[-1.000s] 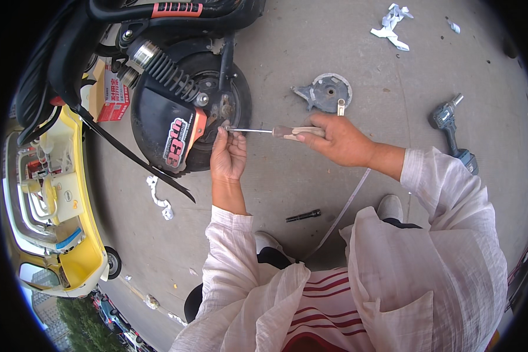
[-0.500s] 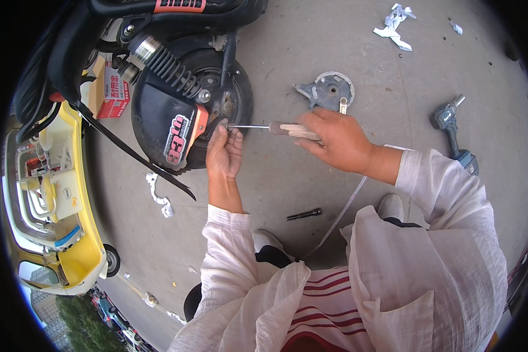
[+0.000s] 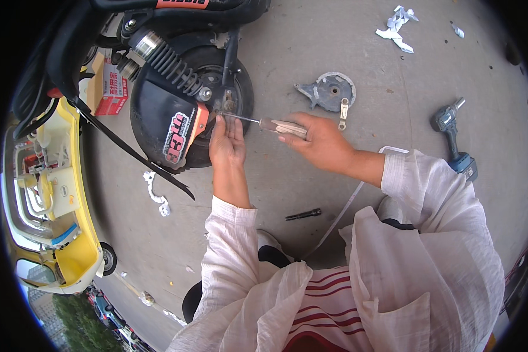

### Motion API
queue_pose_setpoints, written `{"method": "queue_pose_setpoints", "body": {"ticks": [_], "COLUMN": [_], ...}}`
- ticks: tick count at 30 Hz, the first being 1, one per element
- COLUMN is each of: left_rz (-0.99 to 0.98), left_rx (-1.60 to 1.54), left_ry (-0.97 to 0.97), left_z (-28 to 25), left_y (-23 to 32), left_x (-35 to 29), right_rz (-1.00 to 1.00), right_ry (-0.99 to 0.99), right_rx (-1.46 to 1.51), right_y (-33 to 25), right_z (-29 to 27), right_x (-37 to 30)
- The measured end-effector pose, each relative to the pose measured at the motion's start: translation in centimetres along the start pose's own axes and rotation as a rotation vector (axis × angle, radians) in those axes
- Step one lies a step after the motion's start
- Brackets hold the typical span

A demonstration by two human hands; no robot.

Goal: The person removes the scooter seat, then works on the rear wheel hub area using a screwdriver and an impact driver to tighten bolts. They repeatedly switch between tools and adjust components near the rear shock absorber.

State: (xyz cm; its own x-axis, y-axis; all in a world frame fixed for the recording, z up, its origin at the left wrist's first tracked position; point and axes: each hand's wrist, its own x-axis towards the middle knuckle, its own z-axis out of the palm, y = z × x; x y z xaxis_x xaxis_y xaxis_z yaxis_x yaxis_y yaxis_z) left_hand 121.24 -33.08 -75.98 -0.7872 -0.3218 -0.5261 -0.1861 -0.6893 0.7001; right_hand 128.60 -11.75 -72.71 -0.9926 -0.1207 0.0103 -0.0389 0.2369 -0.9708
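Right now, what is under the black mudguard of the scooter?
Under the black mudguard sits the rear wheel; its hub shows, where the screwdriver tip points. The left hand rests there. The guard covers most of the tyre.

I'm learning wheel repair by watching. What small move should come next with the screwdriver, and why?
Probably press the screwdriver tip firmly into the hub. The right hand holds its handle, the left hand braces beside the shaft, and the tip already sits at the hub.
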Motion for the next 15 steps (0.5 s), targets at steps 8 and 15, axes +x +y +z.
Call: {"method": "queue_pose_setpoints", "body": {"ticks": [8,15], "left_rz": [0.047,0.037], "left_rx": [0.017,0.003], "left_ry": [0.014,0.041], "left_z": [-0.2,0.1], "left_y": [0.1,-0.3], "left_x": [1.1,1.4], "right_rz": [0.013,-0.102], "right_ry": [-0.042,-0.012], "right_rx": [-0.085,-0.212], "right_y": [-0.9,-0.4], "right_z": [0.6,0.5], "right_x": [1.4,1.8]}}
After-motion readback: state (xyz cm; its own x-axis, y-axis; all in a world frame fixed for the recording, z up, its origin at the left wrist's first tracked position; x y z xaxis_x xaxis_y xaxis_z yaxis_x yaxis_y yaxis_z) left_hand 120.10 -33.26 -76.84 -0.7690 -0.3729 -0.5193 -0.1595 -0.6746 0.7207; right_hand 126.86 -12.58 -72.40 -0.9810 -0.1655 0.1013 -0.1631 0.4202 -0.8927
